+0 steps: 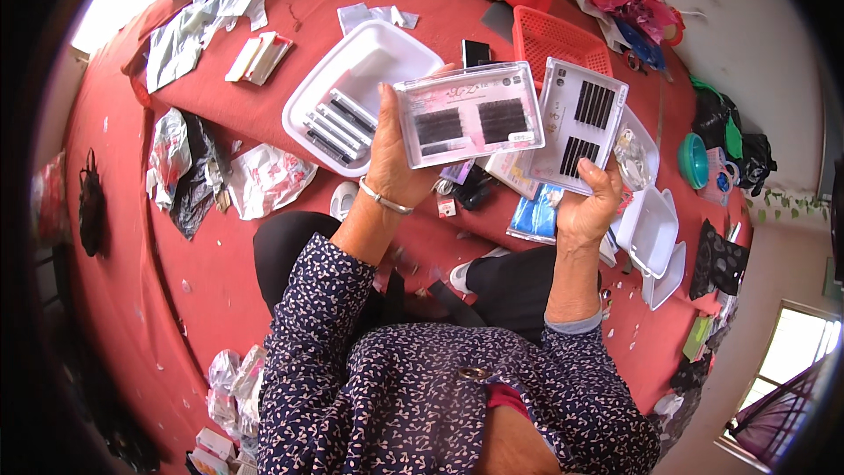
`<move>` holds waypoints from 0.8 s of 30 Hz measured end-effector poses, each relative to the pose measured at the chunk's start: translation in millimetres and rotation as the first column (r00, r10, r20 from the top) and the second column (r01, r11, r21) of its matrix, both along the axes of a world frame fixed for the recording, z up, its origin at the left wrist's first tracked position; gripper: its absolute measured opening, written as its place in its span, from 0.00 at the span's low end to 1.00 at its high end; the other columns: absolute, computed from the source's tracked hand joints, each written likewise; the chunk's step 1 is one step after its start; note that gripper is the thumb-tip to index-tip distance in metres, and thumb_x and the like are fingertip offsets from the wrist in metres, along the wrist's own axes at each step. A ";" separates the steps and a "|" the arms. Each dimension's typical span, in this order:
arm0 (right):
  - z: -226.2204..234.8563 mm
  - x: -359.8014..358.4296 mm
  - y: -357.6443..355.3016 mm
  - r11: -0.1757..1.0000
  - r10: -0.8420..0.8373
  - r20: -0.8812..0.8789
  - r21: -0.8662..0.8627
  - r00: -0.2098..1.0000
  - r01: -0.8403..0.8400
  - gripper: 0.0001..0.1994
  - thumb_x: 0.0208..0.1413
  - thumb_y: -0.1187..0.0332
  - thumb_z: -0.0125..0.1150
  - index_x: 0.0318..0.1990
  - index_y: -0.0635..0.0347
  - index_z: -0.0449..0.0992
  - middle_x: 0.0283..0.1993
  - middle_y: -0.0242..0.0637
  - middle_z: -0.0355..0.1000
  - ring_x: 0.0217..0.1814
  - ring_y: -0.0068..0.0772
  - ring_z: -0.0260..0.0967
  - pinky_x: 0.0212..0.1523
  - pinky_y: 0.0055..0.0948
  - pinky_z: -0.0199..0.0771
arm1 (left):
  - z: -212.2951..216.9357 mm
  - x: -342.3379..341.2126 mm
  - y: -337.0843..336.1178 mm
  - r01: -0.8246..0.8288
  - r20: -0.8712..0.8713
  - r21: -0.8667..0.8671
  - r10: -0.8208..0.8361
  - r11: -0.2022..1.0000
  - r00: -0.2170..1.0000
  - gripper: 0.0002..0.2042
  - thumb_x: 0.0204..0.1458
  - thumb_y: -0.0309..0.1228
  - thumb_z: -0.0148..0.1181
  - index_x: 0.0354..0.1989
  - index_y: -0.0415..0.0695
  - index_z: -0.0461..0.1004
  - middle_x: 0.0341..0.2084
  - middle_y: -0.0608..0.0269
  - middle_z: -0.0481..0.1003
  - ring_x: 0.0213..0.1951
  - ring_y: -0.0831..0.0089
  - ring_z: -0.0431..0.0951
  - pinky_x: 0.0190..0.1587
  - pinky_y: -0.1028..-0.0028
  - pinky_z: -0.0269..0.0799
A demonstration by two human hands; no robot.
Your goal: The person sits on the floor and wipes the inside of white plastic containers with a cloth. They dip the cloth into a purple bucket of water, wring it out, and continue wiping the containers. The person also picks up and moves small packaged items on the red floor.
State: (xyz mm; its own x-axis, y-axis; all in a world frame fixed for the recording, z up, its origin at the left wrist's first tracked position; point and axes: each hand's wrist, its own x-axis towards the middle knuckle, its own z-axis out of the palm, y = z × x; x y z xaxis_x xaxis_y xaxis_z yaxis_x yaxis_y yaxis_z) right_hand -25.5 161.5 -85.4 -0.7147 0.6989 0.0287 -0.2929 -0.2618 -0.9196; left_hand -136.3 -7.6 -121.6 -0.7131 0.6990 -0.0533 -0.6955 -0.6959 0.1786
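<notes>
My left hand (397, 154) grips a clear-lidded case of false eyelashes (472, 114) by its left side, with two dark lash blocks on a pinkish card inside. In my right hand (587, 208) is a second eyelash case (580, 123), held at its lower end with the thumb over the front and tilted. Its white card carries two groups of black lash strips. The two cases are close together at their inner edges. Beyond my left hand sits a white tub (303, 79) with several narrow strips of dark lashes (338, 129) in it.
A red plastic basket (563, 42) lies behind the cases. White containers (652, 227) and a blue packet (533, 215) are near my right hand. Plastic bags (271, 178) lie at left on the red cloth (220, 273). A teal bowl (693, 161) is at far right.
</notes>
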 end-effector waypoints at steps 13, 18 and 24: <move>4.1 6.6 -4.1 1.000 0.008 -0.043 -0.014 0.999 -0.009 0.22 0.35 0.77 0.52 0.44 0.68 0.67 0.38 0.38 0.69 0.41 0.29 0.67 0.48 0.28 0.64 | 7.6 1.2 -3.9 0.007 -0.017 -0.072 -0.009 0.997 1.000 0.36 0.50 0.60 0.34 0.57 0.41 0.54 0.51 0.53 0.62 0.51 0.60 0.65 0.52 0.62 0.63; 7.4 8.2 -5.9 1.000 0.006 -0.035 -0.012 0.999 -0.006 0.19 0.35 0.77 0.53 0.42 0.67 0.68 0.36 0.36 0.70 0.37 0.25 0.67 0.43 0.22 0.65 | 4.9 0.9 -2.5 -0.019 -0.002 -0.061 0.019 0.998 1.000 0.35 0.51 0.58 0.34 0.56 0.39 0.55 0.50 0.53 0.63 0.50 0.60 0.65 0.52 0.63 0.62; 7.7 9.3 -6.4 1.000 0.007 -0.038 -0.022 0.999 -0.008 0.19 0.35 0.77 0.53 0.41 0.67 0.68 0.36 0.36 0.70 0.36 0.25 0.67 0.43 0.22 0.65 | 7.4 1.7 -1.2 -0.023 -0.039 -0.015 0.022 1.000 0.999 0.32 0.51 0.54 0.42 0.54 0.38 0.57 0.47 0.57 0.66 0.48 0.65 0.68 0.48 0.66 0.67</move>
State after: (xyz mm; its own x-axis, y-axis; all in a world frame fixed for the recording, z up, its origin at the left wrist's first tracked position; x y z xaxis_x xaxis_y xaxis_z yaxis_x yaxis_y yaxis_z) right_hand -16.2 155.1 -77.7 -0.7184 0.6945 0.0405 -0.3253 -0.2839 -0.9020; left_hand -134.6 -8.8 -114.2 -0.7303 0.6822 -0.0354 -0.6721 -0.7083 0.2159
